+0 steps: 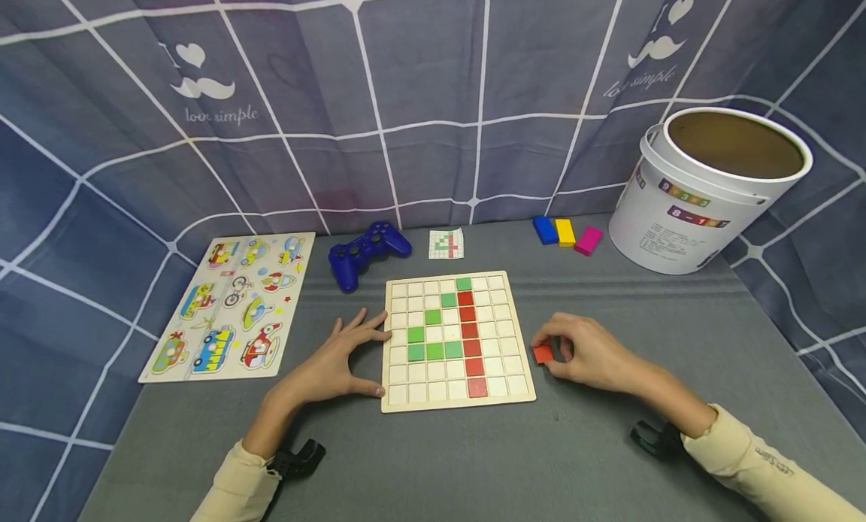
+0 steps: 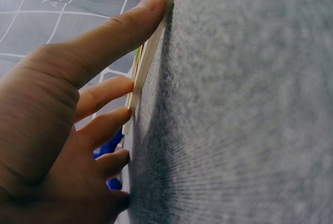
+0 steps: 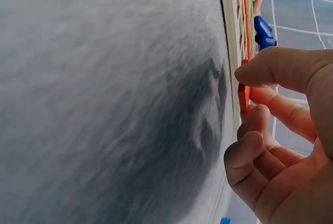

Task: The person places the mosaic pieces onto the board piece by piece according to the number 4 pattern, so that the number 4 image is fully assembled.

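Vehicle puzzle (image 1: 233,305) is laid flat at far left of table (image 1: 609,447). Blue gamepad (image 1: 365,253) is seen behind L hand, w/ small pattern card (image 1: 446,244) just to its right. L hand (image 1: 338,360) is laid flat on table, grip wide, fingers (image 2: 112,37) spread and pressed against left edge of board (image 1: 456,340); nothing held. Board is centred on table; a green diagonal + row and a red column are set in its grid, rest of cells plain. R hand (image 1: 588,353) is placed just right of board, grip narrow, fingers curled round red block (image 1: 543,353), block resting on table beside board edge. Blue, yellow, pink blocks (image 1: 565,233) are lined up at back, near white bucket (image 1: 704,191) at far right, open top. Checked cloth is hung behind.
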Tool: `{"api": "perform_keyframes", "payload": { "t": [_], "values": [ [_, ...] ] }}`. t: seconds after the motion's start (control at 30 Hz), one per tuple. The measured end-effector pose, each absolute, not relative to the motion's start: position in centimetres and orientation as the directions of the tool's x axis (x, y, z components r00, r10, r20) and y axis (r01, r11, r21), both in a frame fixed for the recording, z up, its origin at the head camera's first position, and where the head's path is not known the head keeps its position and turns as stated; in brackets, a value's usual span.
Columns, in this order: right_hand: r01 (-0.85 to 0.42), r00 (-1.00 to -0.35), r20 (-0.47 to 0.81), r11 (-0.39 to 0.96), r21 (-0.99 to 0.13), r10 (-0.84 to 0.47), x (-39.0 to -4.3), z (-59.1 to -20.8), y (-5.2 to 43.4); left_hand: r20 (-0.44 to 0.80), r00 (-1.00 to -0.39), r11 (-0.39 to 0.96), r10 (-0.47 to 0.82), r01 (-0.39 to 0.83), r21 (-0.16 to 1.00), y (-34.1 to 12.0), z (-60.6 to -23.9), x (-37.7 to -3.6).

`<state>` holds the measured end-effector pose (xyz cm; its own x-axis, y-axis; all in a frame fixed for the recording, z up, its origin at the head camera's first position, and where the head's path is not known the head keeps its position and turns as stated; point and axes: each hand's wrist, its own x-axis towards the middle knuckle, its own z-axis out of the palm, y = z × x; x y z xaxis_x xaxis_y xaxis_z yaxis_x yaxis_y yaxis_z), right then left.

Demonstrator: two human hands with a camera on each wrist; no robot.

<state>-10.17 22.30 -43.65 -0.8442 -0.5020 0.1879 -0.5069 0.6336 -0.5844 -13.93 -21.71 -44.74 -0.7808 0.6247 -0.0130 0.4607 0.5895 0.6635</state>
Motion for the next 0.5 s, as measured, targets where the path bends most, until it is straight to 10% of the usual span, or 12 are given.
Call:
{"api": "perform_keyframes", "payload": {
  "t": [0.5],
  "values": [
    [-0.574, -0.791, 0.227, 0.562, -0.595, -0.567, -12.9, -43.7, 17.4, -0.015, -0.780, 0.592, 0.625, 0.462, 0.660, -21.8, -44.7, -13.9]
  ]
}}
